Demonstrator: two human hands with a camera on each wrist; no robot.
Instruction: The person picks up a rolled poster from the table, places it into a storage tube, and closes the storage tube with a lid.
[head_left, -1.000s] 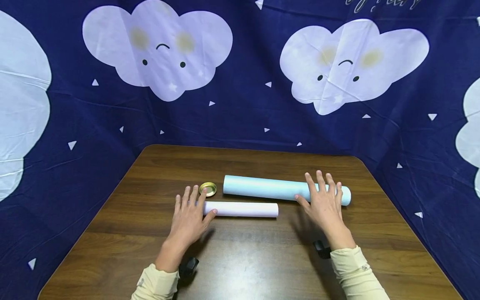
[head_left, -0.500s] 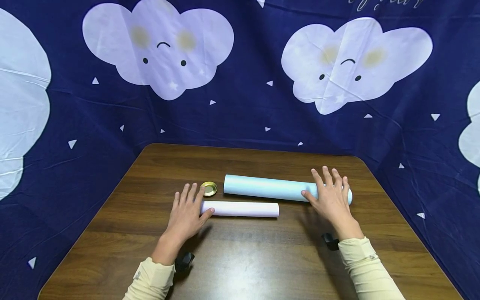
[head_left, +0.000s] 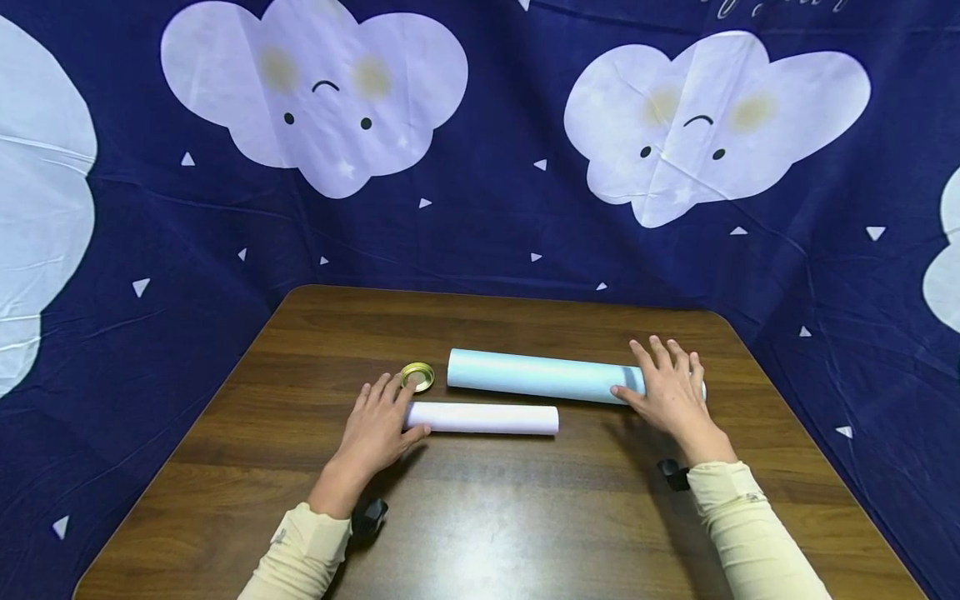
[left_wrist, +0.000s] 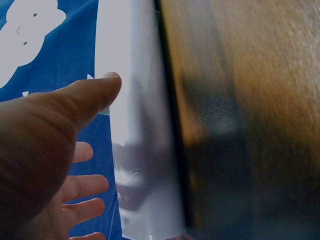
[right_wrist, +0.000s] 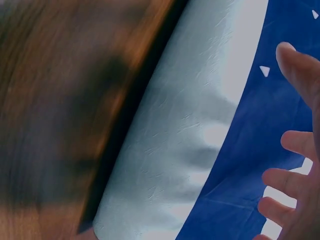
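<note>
A white roll [head_left: 487,418], long and smooth like rolled paper, lies crosswise on the table. My left hand [head_left: 372,432] is over its left end, fingers spread and that end hidden; in the left wrist view the thumb [left_wrist: 92,97] overlaps the white roll [left_wrist: 145,115]. Behind it lies a longer, thicker light blue roll [head_left: 536,375]. Over the right end of this one is my right hand [head_left: 675,402], fingers spread and slightly bent. In the right wrist view the fingers [right_wrist: 287,182] appear beside the light blue roll [right_wrist: 175,120], not wrapped round it. Contact cannot be told for either hand.
A round gold jar lid [head_left: 417,377] lies behind the white roll, close to my left fingertips. Brown wooden table [head_left: 480,508] extends around the rolls. A dark blue cloth with cloud prints [head_left: 495,225] hangs behind the table and along its sides.
My right hand has shifted right along the light blue roll, towards its end. The left hand moved slightly left, and its fingers look a little more bent. Both rolls and the lid stay put.
</note>
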